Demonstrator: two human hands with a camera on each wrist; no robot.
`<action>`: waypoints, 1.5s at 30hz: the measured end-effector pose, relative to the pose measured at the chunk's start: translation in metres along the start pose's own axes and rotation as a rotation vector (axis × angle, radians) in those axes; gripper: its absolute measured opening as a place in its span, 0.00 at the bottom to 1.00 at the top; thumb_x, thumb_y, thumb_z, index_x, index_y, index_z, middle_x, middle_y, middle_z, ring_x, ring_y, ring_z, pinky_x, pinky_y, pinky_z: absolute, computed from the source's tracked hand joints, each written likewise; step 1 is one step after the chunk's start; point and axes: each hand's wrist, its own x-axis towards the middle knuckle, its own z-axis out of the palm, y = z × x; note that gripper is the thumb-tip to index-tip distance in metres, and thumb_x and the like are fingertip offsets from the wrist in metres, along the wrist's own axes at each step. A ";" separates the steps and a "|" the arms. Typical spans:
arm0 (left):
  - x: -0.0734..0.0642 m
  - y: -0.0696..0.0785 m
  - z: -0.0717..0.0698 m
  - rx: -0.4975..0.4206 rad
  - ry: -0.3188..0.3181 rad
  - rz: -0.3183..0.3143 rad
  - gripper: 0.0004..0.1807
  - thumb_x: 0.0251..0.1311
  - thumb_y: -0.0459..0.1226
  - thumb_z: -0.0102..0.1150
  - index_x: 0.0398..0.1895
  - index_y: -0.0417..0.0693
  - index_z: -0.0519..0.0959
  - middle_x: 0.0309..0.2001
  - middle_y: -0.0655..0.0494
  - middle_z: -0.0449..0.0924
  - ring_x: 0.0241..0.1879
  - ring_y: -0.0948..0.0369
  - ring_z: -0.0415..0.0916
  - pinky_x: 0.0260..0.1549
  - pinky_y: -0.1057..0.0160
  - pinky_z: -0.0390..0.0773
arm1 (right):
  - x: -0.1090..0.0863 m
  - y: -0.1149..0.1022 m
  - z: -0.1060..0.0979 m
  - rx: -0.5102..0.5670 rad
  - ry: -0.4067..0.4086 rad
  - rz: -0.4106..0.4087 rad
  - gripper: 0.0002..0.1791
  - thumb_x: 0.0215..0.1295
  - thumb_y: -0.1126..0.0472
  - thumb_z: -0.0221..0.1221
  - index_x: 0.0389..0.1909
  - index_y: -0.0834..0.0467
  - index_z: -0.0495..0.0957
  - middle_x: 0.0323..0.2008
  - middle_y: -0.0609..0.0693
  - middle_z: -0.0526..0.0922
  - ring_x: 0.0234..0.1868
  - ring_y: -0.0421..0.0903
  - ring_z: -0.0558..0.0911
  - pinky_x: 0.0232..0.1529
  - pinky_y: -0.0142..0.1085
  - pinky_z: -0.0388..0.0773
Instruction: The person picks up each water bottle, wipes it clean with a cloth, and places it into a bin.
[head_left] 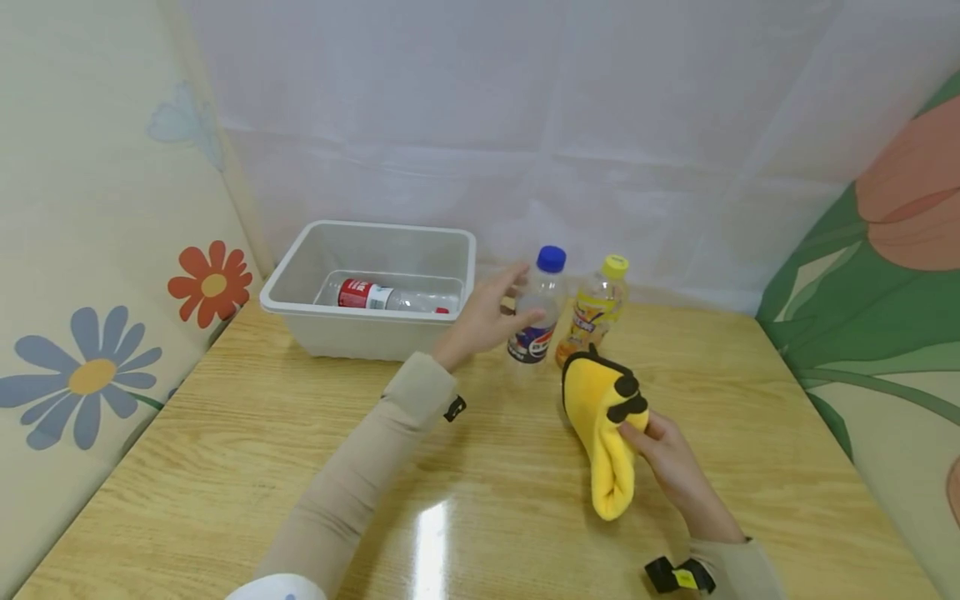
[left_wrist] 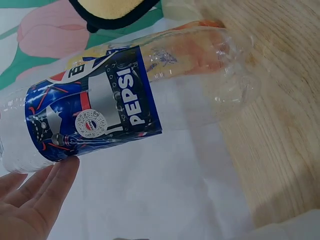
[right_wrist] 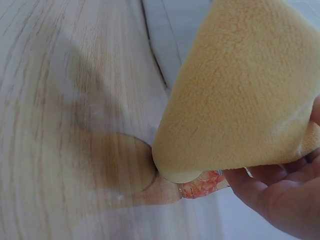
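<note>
My left hand (head_left: 482,317) is at the left side of a clear Pepsi bottle (head_left: 536,333) with a blue cap, its thumb and fingers spread apart. In the left wrist view, extended fingers (left_wrist: 50,192) reach the lower side of the blue label; the thumb is out of sight. My right hand (head_left: 678,471) pinches a folded yellow cloth (head_left: 588,400) with black edging, held up above the table. Just behind the cloth stands a yellow-capped bottle (head_left: 600,300) with an orange-and-yellow label, its lower part partly covered.
A pale grey plastic bin (head_left: 360,333) stands at the back left. Inside it lies a clear bottle (head_left: 408,302) with a red-and-white label. White sheeting (head_left: 637,150) hangs behind the wooden table (head_left: 300,433), and flower-printed fabric (head_left: 90,375) borders the left side.
</note>
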 end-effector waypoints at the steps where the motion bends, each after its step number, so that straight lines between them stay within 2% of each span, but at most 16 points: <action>1: -0.001 0.000 0.000 -0.002 -0.001 0.003 0.40 0.57 0.47 0.58 0.68 0.43 0.53 0.60 0.45 0.65 0.53 0.54 0.69 0.45 0.61 0.77 | 0.000 0.000 0.000 0.000 0.000 0.000 0.15 0.67 0.66 0.49 0.40 0.42 0.78 0.36 0.39 0.79 0.38 0.36 0.75 0.38 0.26 0.73; 14: -0.020 0.002 -0.001 -0.047 0.005 0.067 0.38 0.57 0.43 0.59 0.67 0.42 0.55 0.58 0.43 0.67 0.50 0.54 0.72 0.42 0.66 0.78 | 0.000 0.001 0.000 -0.009 -0.002 0.007 0.15 0.67 0.66 0.48 0.39 0.42 0.78 0.36 0.39 0.79 0.38 0.36 0.75 0.38 0.27 0.73; 20: -0.030 0.002 -0.001 -0.079 -0.009 0.075 0.38 0.57 0.42 0.60 0.67 0.42 0.55 0.57 0.42 0.67 0.50 0.53 0.71 0.44 0.59 0.78 | -0.001 0.000 0.000 -0.021 0.008 0.012 0.15 0.67 0.66 0.49 0.40 0.42 0.77 0.37 0.38 0.79 0.39 0.36 0.75 0.39 0.26 0.72; 27: -0.042 0.003 0.000 -0.054 0.003 0.095 0.35 0.56 0.41 0.61 0.64 0.39 0.59 0.55 0.44 0.70 0.48 0.56 0.72 0.41 0.67 0.78 | -0.001 -0.002 0.000 -0.014 0.016 -0.009 0.16 0.67 0.66 0.49 0.41 0.40 0.77 0.38 0.38 0.79 0.40 0.35 0.75 0.40 0.25 0.72; 32: -0.050 0.005 0.001 -0.047 0.015 0.135 0.35 0.55 0.39 0.62 0.63 0.36 0.59 0.53 0.43 0.70 0.47 0.55 0.73 0.40 0.66 0.79 | -0.002 -0.006 0.000 -0.013 0.015 -0.019 0.16 0.67 0.67 0.48 0.41 0.40 0.76 0.38 0.38 0.79 0.40 0.35 0.75 0.39 0.25 0.73; 36: -0.055 0.006 0.002 -0.045 0.013 0.152 0.35 0.54 0.38 0.63 0.63 0.36 0.59 0.52 0.43 0.70 0.47 0.55 0.73 0.40 0.70 0.78 | -0.003 -0.009 0.000 -0.008 0.017 -0.037 0.17 0.67 0.67 0.48 0.41 0.41 0.77 0.37 0.38 0.79 0.39 0.35 0.75 0.38 0.26 0.73; 45: -0.066 0.006 0.005 -0.033 0.000 0.190 0.36 0.53 0.37 0.63 0.62 0.33 0.60 0.52 0.41 0.71 0.47 0.53 0.74 0.39 0.69 0.79 | -0.002 -0.016 0.000 0.003 0.008 -0.121 0.20 0.66 0.71 0.47 0.41 0.41 0.77 0.36 0.39 0.80 0.37 0.36 0.76 0.36 0.26 0.73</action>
